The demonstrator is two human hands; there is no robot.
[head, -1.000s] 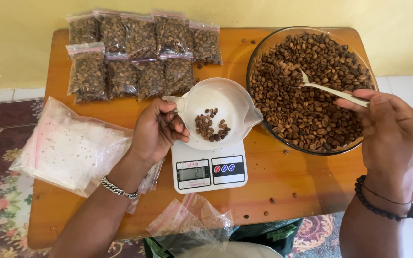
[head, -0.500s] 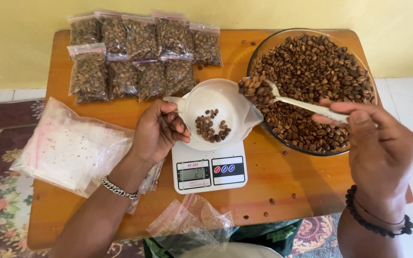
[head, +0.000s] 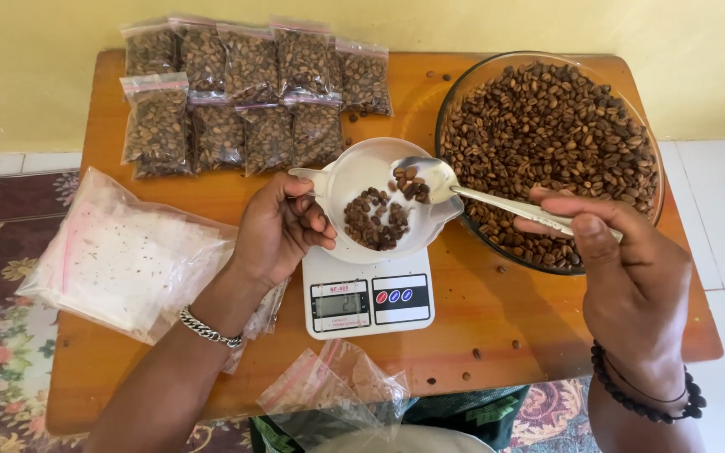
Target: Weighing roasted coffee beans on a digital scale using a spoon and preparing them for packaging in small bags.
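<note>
head view: wooden table (head: pixel 497 335) against yellow wall (head: pixel 547 25); right hand (head: pixel 631 268) grip clamped on spoon (head: pixel 463 189); left hand (head: pixel 283 231) curled.

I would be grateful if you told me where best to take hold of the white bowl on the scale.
Probably by the small handle tab on the white bowl, on its left rim, coming from the left. It juts out toward the left hand, whose fingers already rest there, while the spoon and right hand occupy the right side.
</note>
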